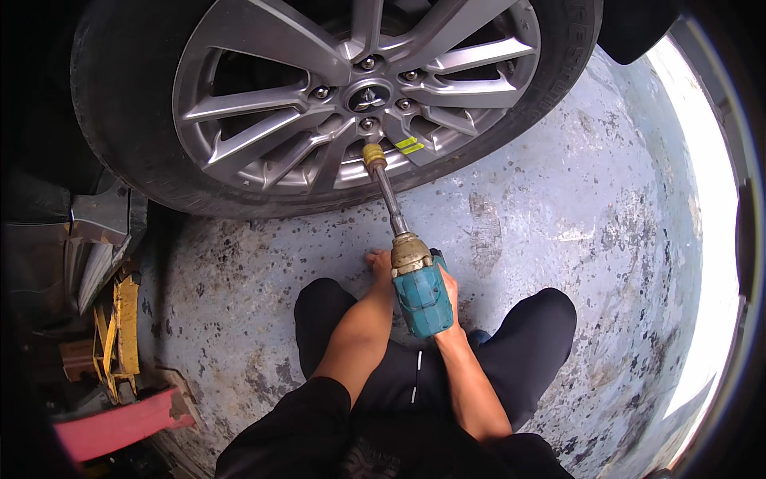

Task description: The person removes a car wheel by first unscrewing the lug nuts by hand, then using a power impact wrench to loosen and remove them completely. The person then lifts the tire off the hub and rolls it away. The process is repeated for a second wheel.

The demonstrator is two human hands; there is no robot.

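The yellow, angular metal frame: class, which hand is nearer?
Left. The left hand is right of the frame; the right hand, gripping the teal plastic power tool, sits farther right.

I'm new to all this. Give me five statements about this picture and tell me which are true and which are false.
1. The right hand is at the teal power wrench. True, though the tool hides much of that hand.
2. The spokes of the wheel are bright red. False: the spokes are silver-grey.
3. Two yellow-green marks show on the wheel, near its lower part. True.
4. The yellow metal stand is to the person's right. False: the yellow metal stand is on the left.
5. The socket at the wrench's tip covers a wheel nut. False: the nearest nut shows uncovered, just beyond the socket.
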